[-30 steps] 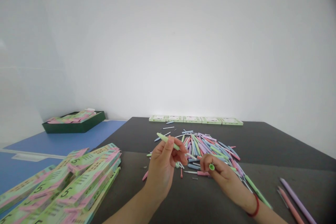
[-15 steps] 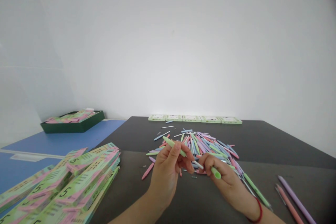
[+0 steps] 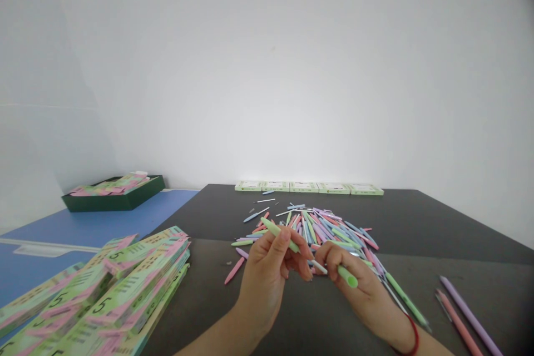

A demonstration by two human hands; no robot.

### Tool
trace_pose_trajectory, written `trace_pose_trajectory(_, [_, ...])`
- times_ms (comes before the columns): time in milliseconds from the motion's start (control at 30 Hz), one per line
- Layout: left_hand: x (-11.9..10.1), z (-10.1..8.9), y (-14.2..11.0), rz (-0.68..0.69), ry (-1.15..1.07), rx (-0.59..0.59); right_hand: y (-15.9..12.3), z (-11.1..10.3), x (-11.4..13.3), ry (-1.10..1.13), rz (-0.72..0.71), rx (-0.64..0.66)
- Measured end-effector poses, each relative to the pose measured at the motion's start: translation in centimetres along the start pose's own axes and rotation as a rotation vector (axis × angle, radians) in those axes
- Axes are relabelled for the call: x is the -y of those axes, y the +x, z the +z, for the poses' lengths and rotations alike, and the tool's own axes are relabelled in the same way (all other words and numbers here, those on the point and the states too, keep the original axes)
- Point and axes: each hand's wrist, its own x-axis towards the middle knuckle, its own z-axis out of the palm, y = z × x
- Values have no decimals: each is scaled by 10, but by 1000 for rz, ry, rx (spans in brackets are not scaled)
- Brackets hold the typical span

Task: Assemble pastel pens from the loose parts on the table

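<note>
My left hand (image 3: pixel 263 281) pinches a light green pen piece (image 3: pixel 270 226) between thumb and fingers, its tapered end pointing up and left. A white refill-like stick (image 3: pixel 319 267) sticks out past those fingers toward my right hand; where it joins the green piece is hidden. Curled fingers of my right hand (image 3: pixel 367 295) hold a hollow green pen barrel (image 3: pixel 347 276), its round open end facing me. Both hands are close together above the table, in front of a heap of pastel pen parts (image 3: pixel 323 228).
Stacked green-and-pink packets (image 3: pixel 112 295) lie at the left. A dark green tray (image 3: pixel 104 203) with more packets sits on the blue surface (image 3: pixel 175 203). Several flat boxes (image 3: pixel 304 188) line the black table's (image 3: pixel 400 217) far edge. A purple pen (image 3: pixel 469 311) and a pink one (image 3: pixel 454 314) lie at right.
My left hand has moved slightly right and down with the green piece. The barrel in my right hand has tilted and slid right, showing more of its length. The white stick shows nearer the right fingers.
</note>
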Motion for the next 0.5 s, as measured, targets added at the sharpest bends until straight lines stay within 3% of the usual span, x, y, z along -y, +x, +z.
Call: trace_pose_trajectory(500, [-6,7,-9,50,-82,37,-1,4,-5,-58,-24,38])
